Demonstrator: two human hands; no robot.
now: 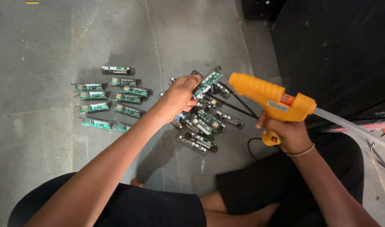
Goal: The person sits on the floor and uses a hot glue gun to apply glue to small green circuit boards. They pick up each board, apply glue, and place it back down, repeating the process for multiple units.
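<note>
My left hand [180,95] grips a small green circuit board in a black frame [209,82], held tilted above the floor. An orange glue gun [271,97] sits in my right hand [285,131], its nozzle pointing left at the end of the held board, almost touching it. A clear glue stick [353,128] pokes out of the gun's back toward the right. Under the held board lies a loose pile of similar boards [203,124] on the grey floor.
Several more green boards [112,98] lie in neat rows on the floor at the left. A black cord [252,148] runs from the gun across the floor. A dark black surface [339,46] fills the upper right. My crossed legs in black shorts [159,208] are at the bottom.
</note>
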